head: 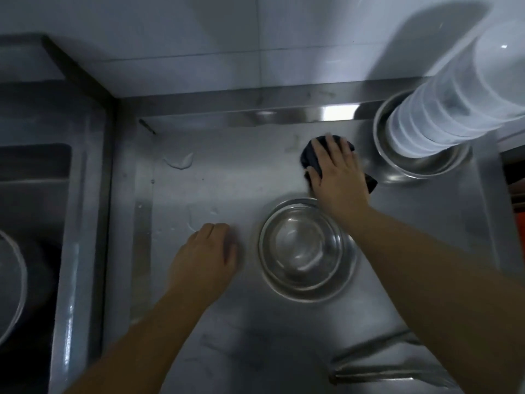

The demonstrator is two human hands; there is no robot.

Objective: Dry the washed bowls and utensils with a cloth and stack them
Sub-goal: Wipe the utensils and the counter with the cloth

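On the desk (199, 322): right hand (336, 169) flat on cloth (309, 155), readying it for bowl (306, 248); left hand (207, 251) loosely curled, empty.

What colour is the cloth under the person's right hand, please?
Dark, navy to black, cloth, seen in the head view under the right hand.

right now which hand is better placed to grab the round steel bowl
Left. The left hand rests empty beside the round steel bowl, while the right hand presses the dark cloth on the steel counter.
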